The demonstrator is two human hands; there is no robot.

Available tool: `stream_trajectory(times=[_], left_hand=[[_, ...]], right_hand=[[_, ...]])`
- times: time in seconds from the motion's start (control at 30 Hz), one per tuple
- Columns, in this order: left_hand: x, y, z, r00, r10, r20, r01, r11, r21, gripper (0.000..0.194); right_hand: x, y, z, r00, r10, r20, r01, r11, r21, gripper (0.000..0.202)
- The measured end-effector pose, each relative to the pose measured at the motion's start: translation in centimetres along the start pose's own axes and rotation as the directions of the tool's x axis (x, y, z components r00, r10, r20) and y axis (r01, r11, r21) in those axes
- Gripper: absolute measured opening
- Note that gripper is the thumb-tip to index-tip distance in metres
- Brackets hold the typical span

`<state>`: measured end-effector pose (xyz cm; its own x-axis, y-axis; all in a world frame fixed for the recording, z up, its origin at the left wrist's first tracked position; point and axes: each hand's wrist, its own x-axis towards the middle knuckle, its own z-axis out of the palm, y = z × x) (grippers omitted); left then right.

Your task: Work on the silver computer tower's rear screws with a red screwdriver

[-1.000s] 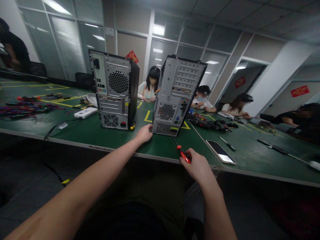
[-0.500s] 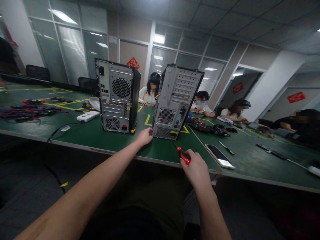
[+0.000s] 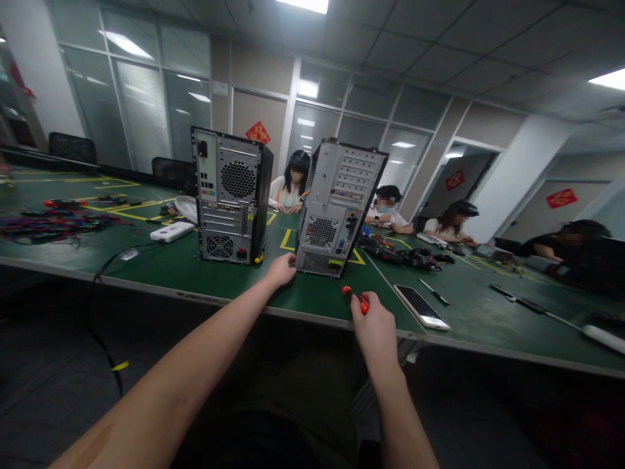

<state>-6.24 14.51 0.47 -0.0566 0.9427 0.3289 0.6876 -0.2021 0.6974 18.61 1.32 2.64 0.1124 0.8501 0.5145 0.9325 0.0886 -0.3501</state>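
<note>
A tall computer case stands on the green table, tilted slightly in the view, its metal back toward me. My left hand is at its lower left edge, with curled fingers against it and the fingertips partly hidden. In front of its lower right corner, my right hand is closed around a red and black screwdriver. The shaft is thin and dark, pointing at the bottom of the case; whether its tip touches a screw I cannot tell. A second computer case stands upright to the left.
A phone and a thin tool lie to the right. Black cables are heaped behind them. A white power strip and bundled wires lie left. Several people sit across the table, whose front edge is close to me.
The view has shifted slightly, so the scene sits a little lower and further left on the right side. The screwdriver handle appears turned in my right hand. My left hand stays at the case.
</note>
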Motion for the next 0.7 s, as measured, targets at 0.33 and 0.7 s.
stream_trajectory(times=[0.33,0.7], left_hand=[[0.48,-0.75,0.38,1.0,0.008,-0.001,-0.008,0.999,-0.032,0.035],[0.56,-0.5,0.53,1.0,0.017,-0.004,-0.017,1.0,-0.025,0.037]], right_hand=[[-0.42,0.73,-0.27,0.997,-0.047,-0.059,0.049,0.998,0.031,0.018],[-0.8,-0.13,-0.43,0.988,-0.019,0.154,0.04,0.99,-0.136,0.01]])
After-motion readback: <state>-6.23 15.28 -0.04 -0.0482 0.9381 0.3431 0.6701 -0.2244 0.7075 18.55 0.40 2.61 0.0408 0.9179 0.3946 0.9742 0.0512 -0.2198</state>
